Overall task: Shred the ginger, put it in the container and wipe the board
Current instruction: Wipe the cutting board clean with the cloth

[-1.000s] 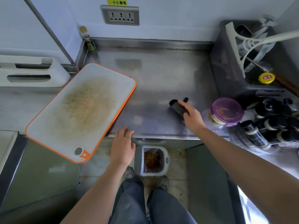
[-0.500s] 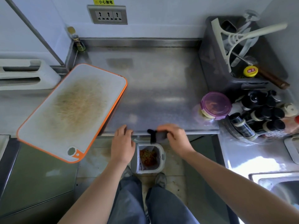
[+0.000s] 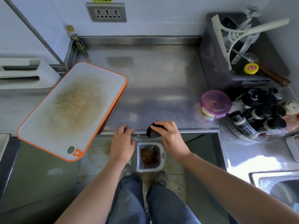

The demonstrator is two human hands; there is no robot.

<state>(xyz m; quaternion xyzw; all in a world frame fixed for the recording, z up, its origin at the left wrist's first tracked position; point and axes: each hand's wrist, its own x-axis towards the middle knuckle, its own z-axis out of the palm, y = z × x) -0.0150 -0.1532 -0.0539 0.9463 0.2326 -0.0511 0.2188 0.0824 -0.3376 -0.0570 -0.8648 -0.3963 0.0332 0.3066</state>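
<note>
At the steel counter point(image 3: 161, 88) edge, the right hand point(image 3: 170, 139) clutches a dark cloth point(image 3: 152, 133) under curled fingers; the left hand point(image 3: 123, 143) lies slack beside it

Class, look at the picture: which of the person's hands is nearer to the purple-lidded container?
Right. The right hand, gripping a dark cloth, is at the counter's front edge, left of the purple-lidded container; the left hand is further left.

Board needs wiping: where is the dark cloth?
In the head view, the right hand holds the dark cloth at the front edge of the counter, above the bin.
</note>
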